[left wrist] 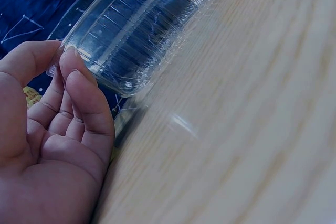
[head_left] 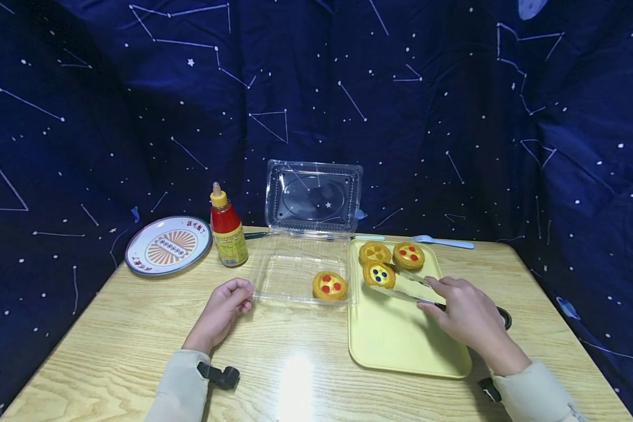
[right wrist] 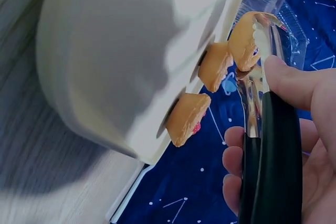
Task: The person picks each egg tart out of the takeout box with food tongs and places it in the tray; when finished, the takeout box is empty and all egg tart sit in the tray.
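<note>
My left hand [head_left: 223, 312] pinches the near left corner of a clear plastic clamshell container [left wrist: 118, 30], whose lid [head_left: 313, 196] stands raised at the back. Inside the container, at the right, sits a tart with red dots [head_left: 329, 286]. My right hand [head_left: 470, 310] holds black-handled metal tongs [right wrist: 278, 156]. Between the tong tips is a tart with blue dots [head_left: 378, 275], which looks lifted off the yellow tray [head_left: 401, 346] in the right wrist view. Two more tarts rest at the tray's far end: a plain-topped yellow tart [head_left: 374, 252] and a red-dotted tart [head_left: 408, 255].
A sauce bottle [head_left: 228, 231] with a yellow cap stands left of the container. Further left lies a patterned plate [head_left: 170, 245]. Behind the tray lies a light blue fork [head_left: 445, 241]. A dark starry curtain [head_left: 316, 76] hangs along the table's back edge.
</note>
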`<state>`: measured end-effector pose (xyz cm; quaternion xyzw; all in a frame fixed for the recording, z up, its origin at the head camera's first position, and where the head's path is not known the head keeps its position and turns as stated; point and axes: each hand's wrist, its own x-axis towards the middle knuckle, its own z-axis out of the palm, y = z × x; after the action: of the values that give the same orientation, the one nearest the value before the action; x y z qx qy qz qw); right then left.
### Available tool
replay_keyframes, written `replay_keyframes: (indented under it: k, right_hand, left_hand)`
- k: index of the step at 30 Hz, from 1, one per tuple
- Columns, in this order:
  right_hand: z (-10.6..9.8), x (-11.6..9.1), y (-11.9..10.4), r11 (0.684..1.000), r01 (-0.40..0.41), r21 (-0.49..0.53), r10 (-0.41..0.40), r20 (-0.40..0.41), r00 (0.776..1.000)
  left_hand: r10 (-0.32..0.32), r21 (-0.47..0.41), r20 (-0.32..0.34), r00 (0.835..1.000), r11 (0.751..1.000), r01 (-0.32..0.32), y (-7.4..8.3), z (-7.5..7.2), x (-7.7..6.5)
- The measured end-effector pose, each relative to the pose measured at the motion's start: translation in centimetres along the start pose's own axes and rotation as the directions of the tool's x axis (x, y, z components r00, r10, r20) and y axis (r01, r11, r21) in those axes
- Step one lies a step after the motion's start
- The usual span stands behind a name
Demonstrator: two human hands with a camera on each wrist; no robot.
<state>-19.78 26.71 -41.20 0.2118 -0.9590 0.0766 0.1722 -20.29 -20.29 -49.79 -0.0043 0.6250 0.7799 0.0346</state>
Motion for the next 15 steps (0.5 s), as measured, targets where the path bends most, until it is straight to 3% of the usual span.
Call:
replay_keyframes:
  k: [9, 15]
  right_hand:
    - [0.65, 0.32, 0.04, 0.997, 0.024, -0.075, -0.021, 0.036, 0.999]
    - [1.06, 0.48, 0.07, 0.998, 0.013, -0.063, -0.008, 0.077, 0.997]
  left_hand:
    - [0.007, -0.001, 0.005, 1.0, 1.0, -0.007, -0.05, 0.0, 0.14]
    - [0.012, 0.0, 0.002, 1.0, 1.0, -0.012, -0.06, 0.02, 0.06]
